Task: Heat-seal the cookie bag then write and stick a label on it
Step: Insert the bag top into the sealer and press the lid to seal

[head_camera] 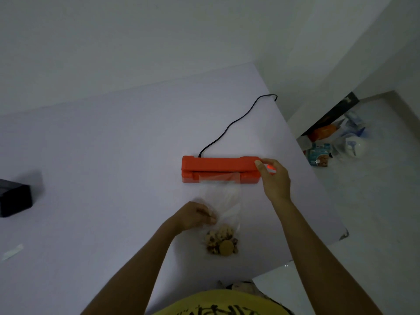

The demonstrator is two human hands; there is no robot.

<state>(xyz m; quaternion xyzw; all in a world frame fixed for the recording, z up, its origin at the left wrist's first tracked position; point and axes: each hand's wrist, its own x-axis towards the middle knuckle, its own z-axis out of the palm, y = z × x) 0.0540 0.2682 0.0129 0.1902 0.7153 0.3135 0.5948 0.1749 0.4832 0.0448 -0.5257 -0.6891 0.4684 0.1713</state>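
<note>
An orange heat sealer lies across the table, its black cord running back to the right. A clear plastic bag with several cookies at its near end has its open top tucked into the sealer's slot. My left hand pinches the bag's left side just above the cookies. My right hand rests on the sealer's right end, thumb on top, with a red glow showing under the fingers.
The pale table ends close to the right of the sealer. A black box sits at the left edge, a small white strip nearer me. Packets and clutter lie on the floor at right.
</note>
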